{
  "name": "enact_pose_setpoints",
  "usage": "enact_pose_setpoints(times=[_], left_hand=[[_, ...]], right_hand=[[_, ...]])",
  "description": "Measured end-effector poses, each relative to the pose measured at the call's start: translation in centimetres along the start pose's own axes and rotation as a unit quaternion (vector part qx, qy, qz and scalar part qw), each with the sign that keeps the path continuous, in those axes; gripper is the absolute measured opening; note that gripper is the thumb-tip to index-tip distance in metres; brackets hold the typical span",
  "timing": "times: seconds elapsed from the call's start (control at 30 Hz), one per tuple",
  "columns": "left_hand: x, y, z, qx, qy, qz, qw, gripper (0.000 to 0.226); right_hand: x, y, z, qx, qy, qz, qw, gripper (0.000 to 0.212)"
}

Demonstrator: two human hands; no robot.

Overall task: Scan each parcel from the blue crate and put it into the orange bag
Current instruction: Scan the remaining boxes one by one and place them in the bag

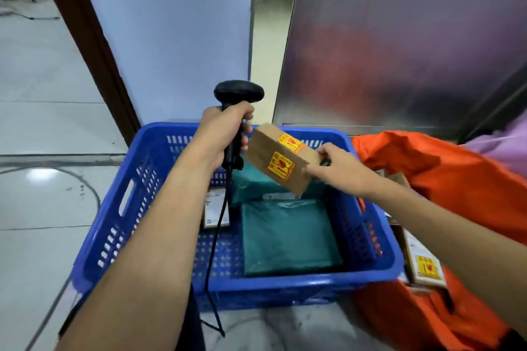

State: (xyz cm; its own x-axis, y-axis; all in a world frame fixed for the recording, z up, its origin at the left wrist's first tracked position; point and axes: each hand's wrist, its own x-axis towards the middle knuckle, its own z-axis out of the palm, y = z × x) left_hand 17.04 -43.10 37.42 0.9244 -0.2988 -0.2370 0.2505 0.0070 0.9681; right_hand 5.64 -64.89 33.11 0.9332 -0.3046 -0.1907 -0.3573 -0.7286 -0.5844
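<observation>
Blue plastic forms the biggest thing in view: the blue crate [159, 208] sits on the floor straight ahead. It holds at least 2 teal parcels [288, 236] and a smaller parcel with a white label [216, 208] near its left wall. Just beside it on the right slumps the orange bag [427, 168], mouth open, with 1 boxed parcel [425, 262] already lying inside.

Above the crate's far half the cardboard box [273, 162] hangs tilted, left end raised. The right hand [333, 168] grips it at its right end, fingers wrapped round it. The left hand [222, 134] is clamped round the handle of the black scanner [238, 91]. The scanner's head stands just left of and above the box, and its cable [214, 251] hangs down across the crate. The 2 hands are near each other but apart.

The step in hand looks like the scan. Only 2 yellow-and-red stickers [281, 165] show on the faces turned this way; no barcode is visible, and the scanner's window is hidden. To do it well, I judge the box needs rolling in the right hand until its shipping label faces the scanner's nose. It should be held steady, close but not touching, with fingers off the code. Tipping the scanner head down toward the box should help.
</observation>
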Motion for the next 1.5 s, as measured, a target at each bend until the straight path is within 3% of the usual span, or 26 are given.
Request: enact_pose_setpoints(times=[0.2, 0.37, 0.57, 0.77, 0.83, 0.9, 1.0, 1.1, 1.27, 1.5], left_hand=[[-2.0, -0.4, 3.9, -0.033, -0.011, 0.034, 0.999, 0.012], [-4.9, -2.6, 6.8, -0.075, -0.027, 0.025, 0.997, 0.011], [-6.4, -4.5, 9.1, -0.044, -0.041, 0.013, 0.998, 0.010], [-7.5, -5.8, 9.9, -0.093, -0.033, -0.020, 0.995, 0.008], [-8.3, -6.8, 10.2, -0.091, -0.035, -0.032, 0.995, 0.008], [-9.0, -7.9, 10.6, -0.116, -0.042, -0.052, 0.991, 0.012], [-9.3, -7.9, 11.2, -0.169, -0.050, -0.083, 0.981, 0.017], [-9.1, -7.4, 11.4, -0.177, -0.054, -0.084, 0.979, 0.029], [-8.7, -7.7, 11.3, -0.149, -0.097, -0.109, 0.978, 0.053], [-7.8, -7.8, 10.4, -0.144, -0.093, -0.122, 0.978, 0.050]], right_hand=[[-6.3, 2.2, -5.6, 0.148, 0.031, 0.034, 0.988, 0.034], [-10.3, 4.1, -6.1, 0.235, 0.071, 0.049, 0.968, 0.030], [-13.6, 5.7, -7.2, 0.219, 0.096, 0.007, 0.971, 0.023], [-14.6, 7.6, -8.0, 0.243, 0.129, 0.019, 0.961, 0.027], [-14.8, 7.8, -8.1, 0.190, 0.152, 0.001, 0.970, 0.029], [-15.2, 7.9, -8.2, 0.047, 0.173, -0.050, 0.983, 0.038], [-15.6, 7.7, -8.4, -0.140, 0.211, -0.138, 0.958, 0.052], [-15.5, 7.4, -8.7, -0.144, 0.237, -0.179, 0.944, 0.052], [-15.1, 7.7, -8.6, -0.165, 0.273, -0.173, 0.932, 0.062], [-14.3, 7.9, -7.5, -0.184, 0.284, -0.180, 0.924, 0.064]])
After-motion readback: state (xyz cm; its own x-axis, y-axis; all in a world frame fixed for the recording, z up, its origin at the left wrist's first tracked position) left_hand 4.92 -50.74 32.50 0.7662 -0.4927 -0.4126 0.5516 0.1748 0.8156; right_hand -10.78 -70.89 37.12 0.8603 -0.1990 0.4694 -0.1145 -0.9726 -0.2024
